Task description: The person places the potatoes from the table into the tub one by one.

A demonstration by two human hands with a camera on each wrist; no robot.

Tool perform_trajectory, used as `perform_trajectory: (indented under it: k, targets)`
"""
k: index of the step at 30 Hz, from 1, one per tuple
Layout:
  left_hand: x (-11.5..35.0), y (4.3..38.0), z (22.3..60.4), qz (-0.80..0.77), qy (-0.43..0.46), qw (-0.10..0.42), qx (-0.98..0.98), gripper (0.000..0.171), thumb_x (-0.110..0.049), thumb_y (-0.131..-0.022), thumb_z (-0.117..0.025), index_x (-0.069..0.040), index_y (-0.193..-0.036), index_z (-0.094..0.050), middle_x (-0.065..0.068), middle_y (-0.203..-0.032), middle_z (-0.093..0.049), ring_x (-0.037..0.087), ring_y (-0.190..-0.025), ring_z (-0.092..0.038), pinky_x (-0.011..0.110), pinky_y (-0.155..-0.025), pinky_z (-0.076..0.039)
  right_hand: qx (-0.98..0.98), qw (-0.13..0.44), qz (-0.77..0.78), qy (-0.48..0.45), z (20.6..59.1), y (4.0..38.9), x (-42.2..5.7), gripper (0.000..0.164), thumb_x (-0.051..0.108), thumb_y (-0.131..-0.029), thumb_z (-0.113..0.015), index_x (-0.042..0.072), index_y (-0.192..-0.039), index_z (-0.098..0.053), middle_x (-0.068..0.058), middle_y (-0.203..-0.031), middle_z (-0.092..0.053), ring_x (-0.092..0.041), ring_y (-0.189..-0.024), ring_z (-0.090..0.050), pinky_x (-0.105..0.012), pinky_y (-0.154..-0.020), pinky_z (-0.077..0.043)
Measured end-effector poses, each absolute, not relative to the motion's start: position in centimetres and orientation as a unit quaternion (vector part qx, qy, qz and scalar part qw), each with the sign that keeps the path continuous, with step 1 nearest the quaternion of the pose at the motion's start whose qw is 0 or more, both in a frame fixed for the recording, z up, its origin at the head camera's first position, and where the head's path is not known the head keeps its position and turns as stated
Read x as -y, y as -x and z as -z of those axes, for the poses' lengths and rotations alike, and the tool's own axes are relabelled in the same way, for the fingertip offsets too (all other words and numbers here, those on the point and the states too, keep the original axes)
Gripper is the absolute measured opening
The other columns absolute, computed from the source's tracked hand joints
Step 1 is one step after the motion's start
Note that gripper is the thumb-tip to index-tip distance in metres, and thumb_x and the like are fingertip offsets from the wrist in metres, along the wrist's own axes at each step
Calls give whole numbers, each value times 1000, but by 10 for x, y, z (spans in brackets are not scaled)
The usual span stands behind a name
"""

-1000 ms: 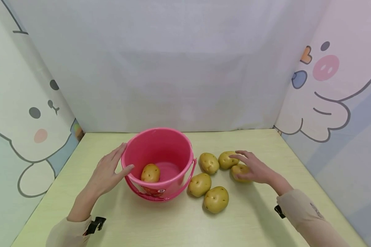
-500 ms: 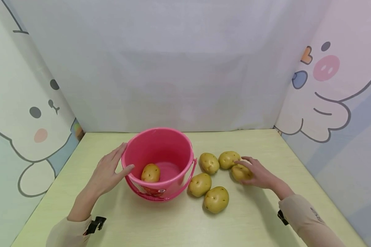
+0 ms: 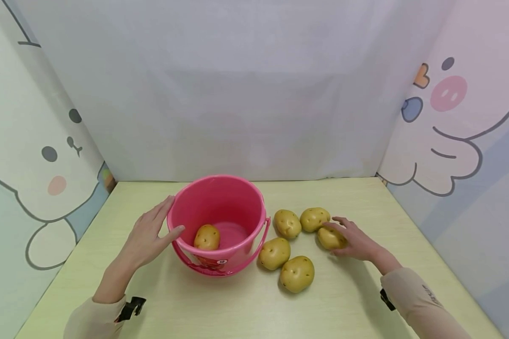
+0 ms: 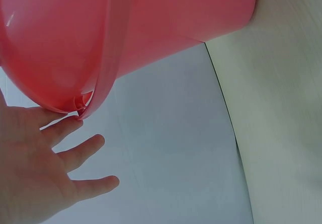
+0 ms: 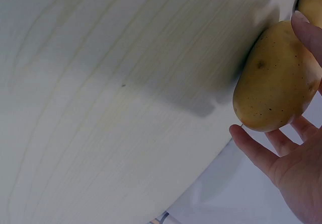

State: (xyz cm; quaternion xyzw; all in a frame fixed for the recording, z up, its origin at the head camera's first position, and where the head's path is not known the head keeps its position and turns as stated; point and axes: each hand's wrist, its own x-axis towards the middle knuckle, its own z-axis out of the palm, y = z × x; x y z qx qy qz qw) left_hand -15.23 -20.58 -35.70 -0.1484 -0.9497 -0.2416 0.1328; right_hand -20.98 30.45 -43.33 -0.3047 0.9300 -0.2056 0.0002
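A pink bucket with a lowered handle stands upright on the table, with one potato inside. My left hand lies against its left rim, thumb over the edge and fingers straight; in the left wrist view the fingertips meet the rim beside the handle joint. On the right, my right hand grips a yellow-brown potato that rests on the table. The thumb lies on one side of it and the fingers reach round the other, partly hidden behind it.
Several more potatoes lie between bucket and right hand: one touches the gripped potato's far side, one is farther back, one sits by the bucket, and one is nearest. A pale wall closes off the table's back.
My right hand has come down slightly and closed in on the right-hand potato. The left hand, the bucket and the potatoes have stayed in place.
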Motion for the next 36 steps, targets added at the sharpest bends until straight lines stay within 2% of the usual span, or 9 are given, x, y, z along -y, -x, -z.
perform_trajectory:
  k: [5, 10, 22, 36]
  targets:
    - [205, 152, 356, 243, 146, 128, 950, 77, -35, -80, -61, -9, -141, -21, 17, -137, -29, 37, -119, -29, 62, -88, -26, -931, -5, 196, 306, 438, 212, -305, 69, 25, -67, -77, 12, -127, -44, -25, -127, -33, -42, -107, -38, -57, -82, -34]
    - [206, 151, 355, 242, 148, 128, 950, 78, -41, -81, -58, -9, -141, -20, 17, -137, -29, 37, -118, -29, 62, -87, -27, -932, -9, 190, 307, 441, 213, -306, 70, 25, -67, -77, 12, -128, -44, -25, -124, -36, -40, -103, -40, -55, -81, -36]
    - [206, 152, 357, 242, 150, 132, 950, 77, -39, -81, -59, -9, -141, -21, 17, -137, -29, 37, -118, -29, 62, -87, -27, -934, -12, 178, 309, 443, 214, -305, 70, 24, -68, -76, 11, -128, -44, -15, -112, -44, -29, -93, -44, -46, -78, -40]
    - [206, 152, 358, 242, 149, 135, 949, 76, -36, -80, -60, -9, -140, -22, 17, -137, -30, 37, -119, -29, 61, -88, -25, -933, -32, 173, 315, 442, 211, -305, 70, 26, -67, -77, 12, -127, -44, -14, -108, -45, -28, -90, -46, -46, -73, -41]
